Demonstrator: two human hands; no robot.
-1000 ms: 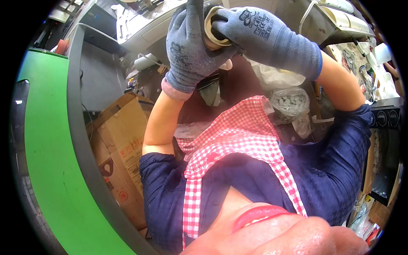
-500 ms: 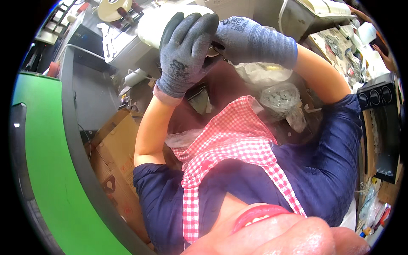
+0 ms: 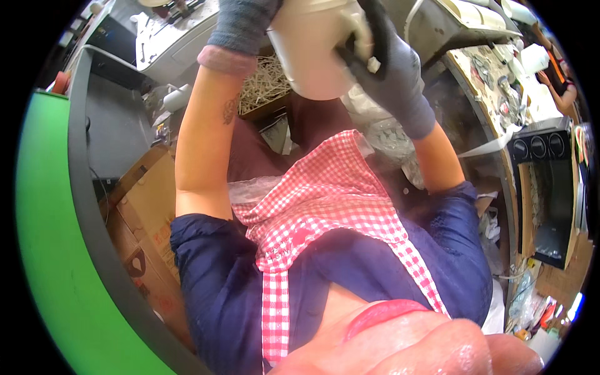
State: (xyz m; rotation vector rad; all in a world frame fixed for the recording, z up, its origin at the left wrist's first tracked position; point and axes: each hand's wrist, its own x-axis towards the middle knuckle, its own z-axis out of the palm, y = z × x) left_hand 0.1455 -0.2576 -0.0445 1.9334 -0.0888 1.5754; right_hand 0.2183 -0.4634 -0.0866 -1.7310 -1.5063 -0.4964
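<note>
A white, cylindrical plastic jug (image 3: 310, 59) hangs near the top edge, over my lap, its upper part cut off by the picture. My left hand (image 3: 248, 22), in a grey glove, holds its left side; most of those fingers are out of sight. On the other side my gloved right hand (image 3: 392, 72) curls thumb and fingers around a blurred part that looks like the jug's handle (image 3: 361, 36). A tiny white bit (image 3: 374, 64) shows against the right glove.
Below the jug is a box of thin whitish sticks or scraps (image 3: 265, 84). To the left stand a green panel (image 3: 44, 206) and a cardboard box (image 3: 147, 206). At right are a cluttered bench (image 3: 484, 69), a black oven-like appliance (image 3: 550, 187) and another person's arm (image 3: 558, 94).
The jug has turned and come nearer, its side now facing me. My left hand moved up to the top edge; my right hand swung lower and rightward. The box of scraps has come into view.
</note>
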